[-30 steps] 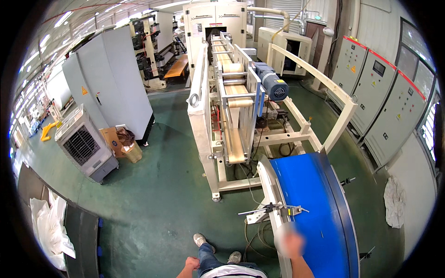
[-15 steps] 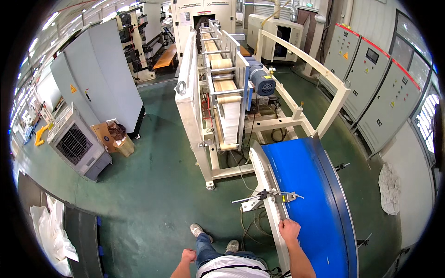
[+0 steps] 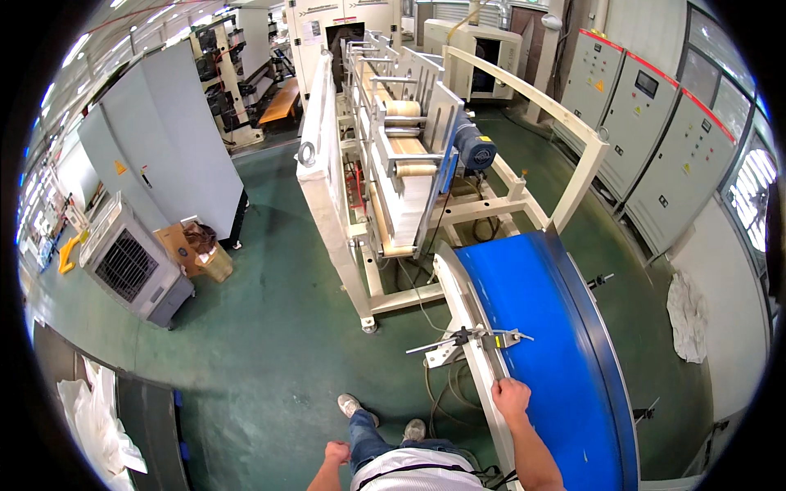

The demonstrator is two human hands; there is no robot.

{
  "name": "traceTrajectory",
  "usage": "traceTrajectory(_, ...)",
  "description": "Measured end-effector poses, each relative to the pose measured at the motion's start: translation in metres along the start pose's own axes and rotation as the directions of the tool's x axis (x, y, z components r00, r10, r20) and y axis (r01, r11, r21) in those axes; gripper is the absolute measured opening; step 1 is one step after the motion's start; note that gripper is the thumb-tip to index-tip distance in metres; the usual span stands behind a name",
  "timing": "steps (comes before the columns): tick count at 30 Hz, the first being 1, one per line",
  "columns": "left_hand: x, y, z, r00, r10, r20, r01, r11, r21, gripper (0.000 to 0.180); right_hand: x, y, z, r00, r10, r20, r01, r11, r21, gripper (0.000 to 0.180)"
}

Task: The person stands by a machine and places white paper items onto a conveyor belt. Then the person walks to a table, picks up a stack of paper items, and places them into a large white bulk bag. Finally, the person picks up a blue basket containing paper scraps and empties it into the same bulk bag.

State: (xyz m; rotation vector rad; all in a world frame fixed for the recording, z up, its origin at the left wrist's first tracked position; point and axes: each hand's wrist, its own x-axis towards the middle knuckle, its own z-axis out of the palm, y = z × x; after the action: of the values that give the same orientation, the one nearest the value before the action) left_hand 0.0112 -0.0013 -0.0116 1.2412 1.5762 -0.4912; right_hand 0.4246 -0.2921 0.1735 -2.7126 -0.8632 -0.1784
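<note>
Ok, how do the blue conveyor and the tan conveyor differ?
The blue conveyor looks wider; the tan conveyor looks narrower. Metal bars cross over the tan conveyor; none cross the blue conveyor. White material sits at the tan conveyor's near end; the right hand is at the blue conveyor's edge. Both are belt conveyors.

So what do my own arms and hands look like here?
Your bare, ungloved left hand and bare, ungloved right hand join uncovered forearms, with no sleeves visible on them. You're wearing a white fabric top.
</note>
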Motion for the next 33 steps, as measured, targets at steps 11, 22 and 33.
traceTrajectory(11, 0.008, 0.002, 0.005, 0.999, 0.030, -0.021, -0.029, 0.999, 0.042, 0.022, 0.011, -0.019, -0.018, 0.975, -0.076, -0.211, 0.075, 0.997, -0.015, 0.023)
traceTrajectory(22, 0.029, -0.023, 0.003, 0.908, 0.417, 0.034, -0.410, 0.871, 0.272, 0.021, 0.007, 0.005, 0.012, 0.985, -0.057, -0.165, 0.057, 0.998, -0.005, 0.025)
traceTrajectory(33, 0.014, -0.017, 0.005, 0.948, 0.317, 0.003, -0.308, 0.920, 0.241, 0.022, 0.006, 0.005, 0.009, 0.987, -0.057, -0.150, 0.055, 0.998, -0.017, 0.025)
